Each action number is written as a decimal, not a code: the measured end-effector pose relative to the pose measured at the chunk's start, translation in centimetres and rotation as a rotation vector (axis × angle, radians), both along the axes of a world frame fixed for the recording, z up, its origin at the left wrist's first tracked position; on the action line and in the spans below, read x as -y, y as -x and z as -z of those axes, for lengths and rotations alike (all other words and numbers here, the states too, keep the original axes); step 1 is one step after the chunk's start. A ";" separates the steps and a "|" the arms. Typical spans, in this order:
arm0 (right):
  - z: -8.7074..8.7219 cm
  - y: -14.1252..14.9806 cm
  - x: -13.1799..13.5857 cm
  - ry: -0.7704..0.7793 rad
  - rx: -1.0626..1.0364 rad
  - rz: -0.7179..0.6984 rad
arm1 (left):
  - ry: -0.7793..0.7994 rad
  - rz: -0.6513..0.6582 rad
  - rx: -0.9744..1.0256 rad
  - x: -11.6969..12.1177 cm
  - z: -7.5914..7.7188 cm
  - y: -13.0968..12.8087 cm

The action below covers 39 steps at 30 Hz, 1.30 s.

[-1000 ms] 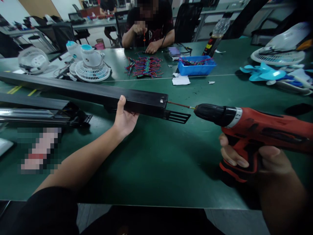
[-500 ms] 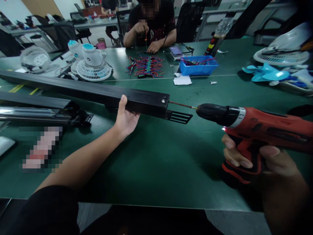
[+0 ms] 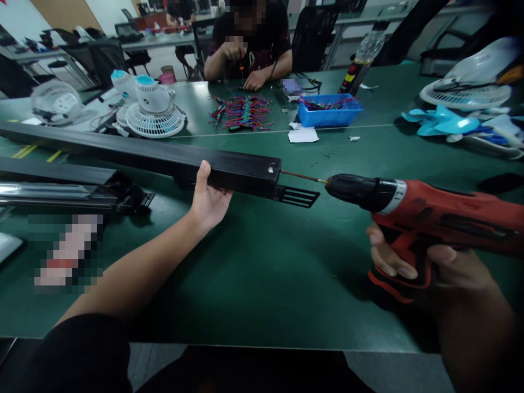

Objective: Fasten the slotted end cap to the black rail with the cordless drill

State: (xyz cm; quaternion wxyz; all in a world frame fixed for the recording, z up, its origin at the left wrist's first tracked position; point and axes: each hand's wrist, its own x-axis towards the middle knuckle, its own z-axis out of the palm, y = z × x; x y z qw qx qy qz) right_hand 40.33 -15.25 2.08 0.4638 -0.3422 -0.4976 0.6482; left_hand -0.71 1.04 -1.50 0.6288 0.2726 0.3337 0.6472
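A long black rectangular bar runs from the far left to the middle of the view, raised a little off the table at its right end. My left hand grips it from below near that end, thumb up along the near side. A slotted black bracket sticks out under the bar's end. My right hand is wrapped round the handle of a red and black cordless drill. From its chuck a long thin bit reaches to the bar's end face; the tip's exact seat is hidden.
More black and shiny bars lie at left. Behind are fans, wired circuit boards, a blue bin, a bottle and blue fan blades. Across the green table a person works with a screwdriver.
The view has shifted slightly. Both hands keep their grips, and the bit stays at the bar's end. A small light seen under the drill's chuck earlier no longer shows.
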 end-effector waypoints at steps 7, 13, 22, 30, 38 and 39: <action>-0.5 -2.2 -3.3 -0.226 0.125 -0.149 | 0.000 0.005 0.002 0.1 -0.2 0.0; -1.1 -2.5 -4.4 -0.211 0.163 -0.144 | -0.004 0.003 -0.011 0.1 0.0 0.0; -1.3 -2.2 -3.9 -0.113 0.143 -0.190 | -0.009 -0.009 -0.025 0.1 -0.1 0.0; -0.8 -1.9 -3.6 -0.058 0.124 -0.119 | -0.017 -0.016 -0.027 0.1 -0.1 -0.1; 0.5 -1.9 -3.2 -0.103 0.033 -0.145 | 0.005 -0.003 0.056 -0.2 0.4 0.3; 0.7 -1.8 -3.0 -0.097 0.023 -0.142 | 0.000 -0.003 0.054 -0.2 0.5 0.4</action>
